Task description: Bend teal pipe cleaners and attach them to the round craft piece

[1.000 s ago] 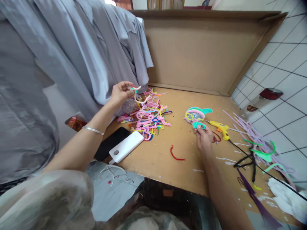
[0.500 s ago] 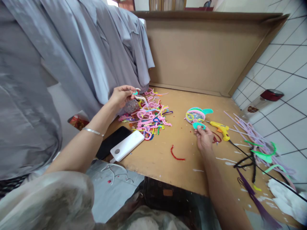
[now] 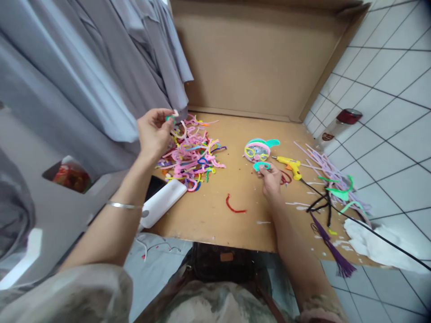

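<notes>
My left hand (image 3: 155, 132) is raised beside a tangled heap of pipe cleaner pieces (image 3: 193, 152), mostly pink. Its fingers are pinched on a small white and green pipe cleaner piece (image 3: 171, 117), partly hidden by the fingertips. Low over the board, my right hand (image 3: 272, 180) grips a teal, loop-shaped pipe cleaner piece (image 3: 258, 166) between thumb and fingers. Just beyond it sits a round pipe cleaner figure (image 3: 257, 150) with a pink rim, yellow rings like glasses and a teal flap. A curved red pipe cleaner (image 3: 234, 207) lies between my hands.
A yellow glue gun (image 3: 288, 165) lies right of the figure, its black cord trailing forward. Lilac pipe cleaners (image 3: 323, 167), a purple tassel (image 3: 332, 251) and white stuffing (image 3: 365, 235) are at the right. A white power bank (image 3: 164, 202) partly covers a black phone. Grey clothes (image 3: 117, 67) hang at left.
The camera view has shifted, moving the table scene left and slightly up. My left hand is turned more upright and hides the grey ball behind it. Both hands keep their pieces.
</notes>
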Action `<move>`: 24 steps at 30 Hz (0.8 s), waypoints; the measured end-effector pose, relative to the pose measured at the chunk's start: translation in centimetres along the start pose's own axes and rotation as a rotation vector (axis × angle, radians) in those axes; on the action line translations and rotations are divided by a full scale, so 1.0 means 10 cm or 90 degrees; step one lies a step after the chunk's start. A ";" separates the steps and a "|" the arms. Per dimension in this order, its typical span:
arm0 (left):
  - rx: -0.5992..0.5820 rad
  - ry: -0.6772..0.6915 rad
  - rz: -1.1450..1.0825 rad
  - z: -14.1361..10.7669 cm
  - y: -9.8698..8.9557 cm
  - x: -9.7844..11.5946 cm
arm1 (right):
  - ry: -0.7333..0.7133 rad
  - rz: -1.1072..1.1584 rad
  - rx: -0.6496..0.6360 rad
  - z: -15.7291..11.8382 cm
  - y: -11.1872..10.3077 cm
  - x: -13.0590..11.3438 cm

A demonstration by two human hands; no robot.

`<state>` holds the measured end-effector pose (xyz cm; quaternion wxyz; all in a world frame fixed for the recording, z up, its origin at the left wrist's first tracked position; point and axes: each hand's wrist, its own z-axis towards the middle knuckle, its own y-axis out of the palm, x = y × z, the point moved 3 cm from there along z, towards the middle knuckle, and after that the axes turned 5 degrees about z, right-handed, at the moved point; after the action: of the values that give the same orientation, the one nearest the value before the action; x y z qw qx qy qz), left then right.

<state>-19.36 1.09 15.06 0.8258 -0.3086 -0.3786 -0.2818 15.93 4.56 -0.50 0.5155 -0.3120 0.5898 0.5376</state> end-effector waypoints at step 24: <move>-0.140 -0.174 -0.176 -1.10 1.09 -0.42 | -0.173 -0.331 -0.021 0.10 -0.10 -0.06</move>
<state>-9.10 1.20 2.66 0.6818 -0.3774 -0.4924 -0.3877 17.34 5.17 -0.14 0.7051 -0.3861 0.4068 0.4339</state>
